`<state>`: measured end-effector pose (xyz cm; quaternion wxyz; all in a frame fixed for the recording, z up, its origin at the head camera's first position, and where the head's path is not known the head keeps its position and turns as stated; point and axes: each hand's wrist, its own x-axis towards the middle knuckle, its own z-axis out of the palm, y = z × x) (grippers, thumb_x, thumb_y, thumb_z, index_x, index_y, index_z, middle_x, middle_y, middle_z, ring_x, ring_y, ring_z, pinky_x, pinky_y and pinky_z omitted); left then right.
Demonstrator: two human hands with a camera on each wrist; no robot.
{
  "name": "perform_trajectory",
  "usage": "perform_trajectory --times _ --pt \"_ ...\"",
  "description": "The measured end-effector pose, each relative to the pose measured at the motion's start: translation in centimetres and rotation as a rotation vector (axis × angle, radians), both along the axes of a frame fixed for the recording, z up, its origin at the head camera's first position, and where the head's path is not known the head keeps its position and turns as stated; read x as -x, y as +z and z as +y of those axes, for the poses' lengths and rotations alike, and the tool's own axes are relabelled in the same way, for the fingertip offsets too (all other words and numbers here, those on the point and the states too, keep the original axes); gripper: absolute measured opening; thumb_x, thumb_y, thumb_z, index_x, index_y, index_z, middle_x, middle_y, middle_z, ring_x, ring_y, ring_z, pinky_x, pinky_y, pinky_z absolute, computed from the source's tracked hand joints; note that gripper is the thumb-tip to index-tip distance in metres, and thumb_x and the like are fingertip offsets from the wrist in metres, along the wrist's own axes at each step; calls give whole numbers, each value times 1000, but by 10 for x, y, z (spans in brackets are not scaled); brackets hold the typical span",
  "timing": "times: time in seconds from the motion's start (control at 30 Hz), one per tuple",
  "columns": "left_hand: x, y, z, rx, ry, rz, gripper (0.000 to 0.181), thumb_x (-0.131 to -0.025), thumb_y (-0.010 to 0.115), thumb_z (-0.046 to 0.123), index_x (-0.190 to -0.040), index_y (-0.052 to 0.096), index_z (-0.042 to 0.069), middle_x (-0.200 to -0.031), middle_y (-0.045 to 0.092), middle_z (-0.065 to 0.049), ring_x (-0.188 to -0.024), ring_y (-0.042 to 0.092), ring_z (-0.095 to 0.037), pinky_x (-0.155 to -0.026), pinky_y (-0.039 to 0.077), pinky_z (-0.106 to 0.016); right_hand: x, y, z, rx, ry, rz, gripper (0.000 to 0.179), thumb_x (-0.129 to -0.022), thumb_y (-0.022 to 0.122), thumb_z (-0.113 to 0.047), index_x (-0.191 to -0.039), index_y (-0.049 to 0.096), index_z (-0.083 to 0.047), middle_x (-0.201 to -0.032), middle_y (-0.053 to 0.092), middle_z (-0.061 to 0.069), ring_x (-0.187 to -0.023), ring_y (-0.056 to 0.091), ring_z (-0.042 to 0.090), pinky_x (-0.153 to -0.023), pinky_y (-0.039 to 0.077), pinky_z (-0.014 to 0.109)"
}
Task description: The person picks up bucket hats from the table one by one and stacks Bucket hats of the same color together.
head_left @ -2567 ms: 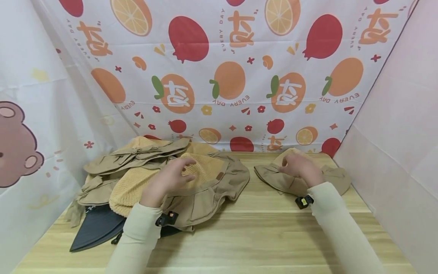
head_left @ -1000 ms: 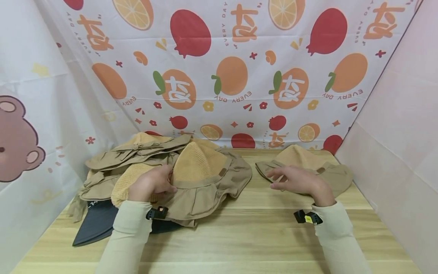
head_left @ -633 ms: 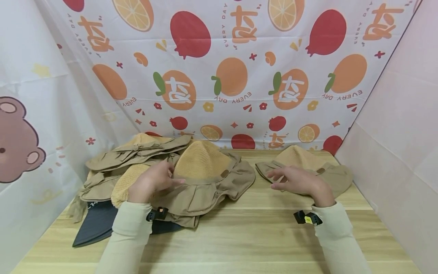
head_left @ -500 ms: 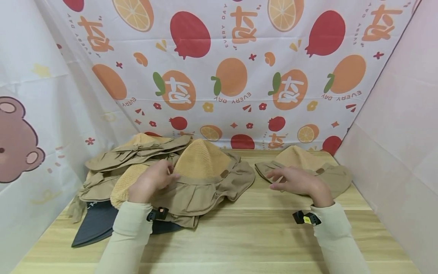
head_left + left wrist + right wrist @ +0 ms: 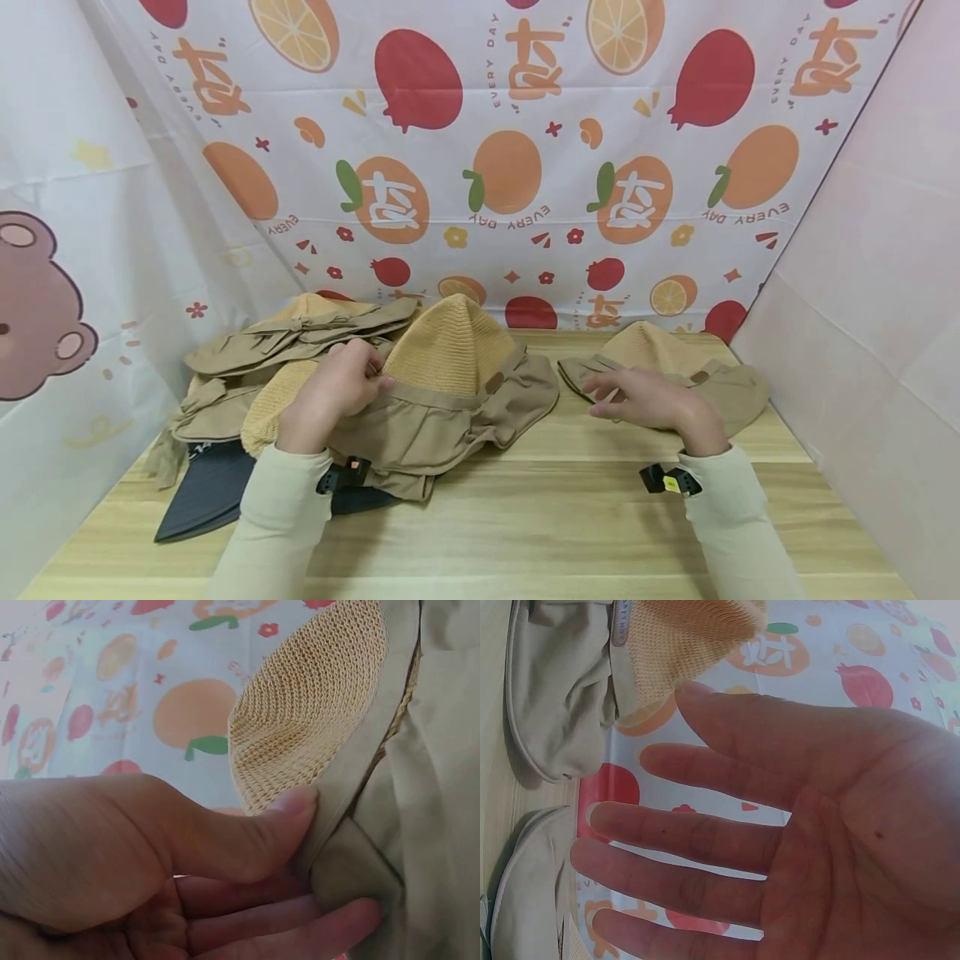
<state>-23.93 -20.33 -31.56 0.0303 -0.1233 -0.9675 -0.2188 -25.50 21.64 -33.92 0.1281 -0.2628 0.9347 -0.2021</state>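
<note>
Left hand (image 5: 330, 396) pinches woven-crowned sun hat (image 5: 453, 354) at its 3 o'clock; right hand (image 5: 651, 400) empty, fingers spread, second sun hat (image 5: 660, 348) at its 12.

The bare counter (image 5: 510, 533) at lower centre leaves a hand room to pass. Just right of centre, the 2 near brims of the straw-crowned sun hat (image 5: 450, 354) pinched by the left hand (image 5: 330, 396) and the sun hat at right (image 5: 675, 354) leave only a narrow slot, with the right hand (image 5: 652, 400) beside it. Piled hats (image 5: 288, 342) block the left; the fruit-print curtain (image 5: 465, 167) closes the back.
</note>
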Motion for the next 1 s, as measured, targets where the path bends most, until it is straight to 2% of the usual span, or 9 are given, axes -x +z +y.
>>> perform_trajectory --times 0.13,0.33,0.4,0.57,0.73,0.83,0.93,0.97,1.0 --pt "-7 8 5 -8 -3 60 28 -92 73 5 -66 64 11 -61 51 2 -62 45 -16 -59 34 -30 0 0 0 -2 3 3 40 -102 66 -30 -135 65 -8 -127 72 11 -112 71 31 -95 57 48" --pt "-21 21 11 -11 -32 140 46 -91 72 1 -62 40 16 -59 31 5 -61 35 -14 -60 26 -30 2 -2 -2 7 7 17 38 -102 66 -26 -135 66 -7 -123 73 11 -109 71 26 -92 58 45" --pt "-26 24 13 -14 -42 158 47 -91 71 0 -62 38 17 -59 29 6 -60 33 -12 -60 26 -28 3 -2 -2 9 0 19 38 -101 67 -26 -135 66 -7 -122 74 11 -108 71 24 -91 58 43" --pt "-33 28 18 -22 -63 198 46 -91 70 -2 -60 41 18 -59 28 7 -59 33 -11 -59 27 -27 3 -2 -2 17 -16 20 40 -101 67 -27 -135 65 -5 -122 73 15 -105 71 22 -88 58 41" --pt "-39 31 20 -40 -87 211 43 -91 72 1 -60 48 17 -59 36 6 -59 37 -12 -60 31 -27 3 -3 -4 21 -12 36 46 -102 66 -28 -140 61 -2 -126 71 19 -109 71 27 -90 58 44" --pt "-44 34 22 -69 -111 204 37 -92 74 2 -62 56 17 -60 41 6 -59 39 -11 -59 32 -26 2 -5 -3 34 -21 44 56 -101 67 -31 -149 51 -6 -137 66 21 -119 68 33 -96 57 50" --pt "-48 38 26 -102 -137 190 35 -92 74 3 -64 58 16 -61 40 7 -58 37 -9 -58 32 -24 2 -7 -2 73 -17 47 66 -99 70 -33 -156 43 -13 -147 58 19 -128 63 38 -101 54 56" --pt "-49 39 27 -109 -142 187 34 -92 74 4 -64 59 16 -61 41 7 -57 37 -9 -57 32 -24 3 -7 -2 81 -8 50 66 -98 71 -34 -155 44 -14 -146 59 19 -128 63 38 -101 53 56" --pt "-50 39 28 -112 -142 187 34 -93 74 4 -64 60 16 -61 41 7 -57 37 -9 -57 32 -24 4 -7 -2 81 3 53 59 -98 72 -34 -149 50 -14 -139 64 16 -122 66 34 -98 55 52"
